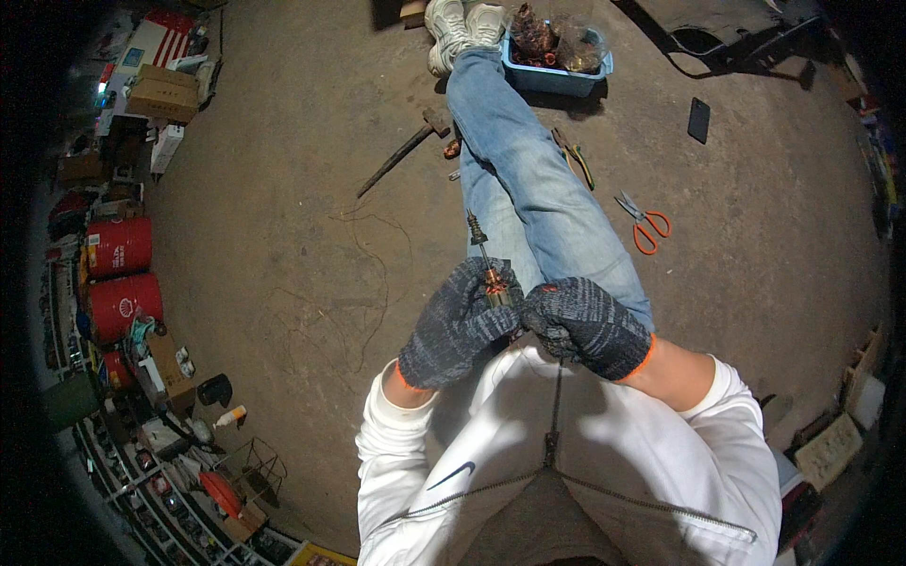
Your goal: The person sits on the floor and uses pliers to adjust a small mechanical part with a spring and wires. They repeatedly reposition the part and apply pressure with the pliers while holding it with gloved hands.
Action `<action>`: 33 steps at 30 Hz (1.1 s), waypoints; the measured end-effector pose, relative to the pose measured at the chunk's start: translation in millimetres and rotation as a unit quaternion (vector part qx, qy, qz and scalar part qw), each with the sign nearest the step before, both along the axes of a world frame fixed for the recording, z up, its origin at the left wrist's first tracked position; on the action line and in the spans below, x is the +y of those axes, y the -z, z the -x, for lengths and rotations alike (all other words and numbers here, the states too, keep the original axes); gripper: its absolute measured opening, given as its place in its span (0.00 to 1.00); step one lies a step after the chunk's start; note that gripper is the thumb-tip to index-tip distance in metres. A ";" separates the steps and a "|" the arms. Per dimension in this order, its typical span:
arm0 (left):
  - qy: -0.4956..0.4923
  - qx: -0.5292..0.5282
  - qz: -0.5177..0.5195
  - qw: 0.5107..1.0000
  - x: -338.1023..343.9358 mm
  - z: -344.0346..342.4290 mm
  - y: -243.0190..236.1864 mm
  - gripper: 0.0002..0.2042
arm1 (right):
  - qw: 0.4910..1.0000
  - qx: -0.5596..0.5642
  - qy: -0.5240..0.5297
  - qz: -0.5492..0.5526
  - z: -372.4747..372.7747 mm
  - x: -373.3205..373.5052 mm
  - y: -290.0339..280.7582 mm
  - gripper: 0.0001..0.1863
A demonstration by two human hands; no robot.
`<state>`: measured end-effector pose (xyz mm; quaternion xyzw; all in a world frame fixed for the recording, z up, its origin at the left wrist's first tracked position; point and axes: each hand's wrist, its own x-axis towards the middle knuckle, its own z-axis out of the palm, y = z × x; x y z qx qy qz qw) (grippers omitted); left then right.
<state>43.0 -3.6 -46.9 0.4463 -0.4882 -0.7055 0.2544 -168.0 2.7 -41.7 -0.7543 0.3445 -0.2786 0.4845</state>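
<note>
Gripping the motor armature (498,295) above the jeans (525,156), the left hand (462,316) cups its copper windings (494,279); whether the right hand (587,327), curled near, grasps it, I cannot tell. Probably dense, rigid, wire easily nicked; the far shaft (484,255) suits holding.

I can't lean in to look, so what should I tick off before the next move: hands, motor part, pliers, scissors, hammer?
1. Both hands gloved: ok, left hand and right hand.
2. Motor part held: ok, in the left hand.
3. Right hand's grip: cannot tell, contact hidden.
4. Pliers well clear of the jeans: not ok, close beside them.
5. Scissors off the lap: ok, on the floor.
6. Hammer off the lap: ok, on the floor.
</note>
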 end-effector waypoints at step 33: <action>-0.195 0.012 0.003 0.981 -35.9 54.5 -13.9 0.17 | 0.882 -0.223 0.101 -0.403 21.0 -27.5 -5.1 0.16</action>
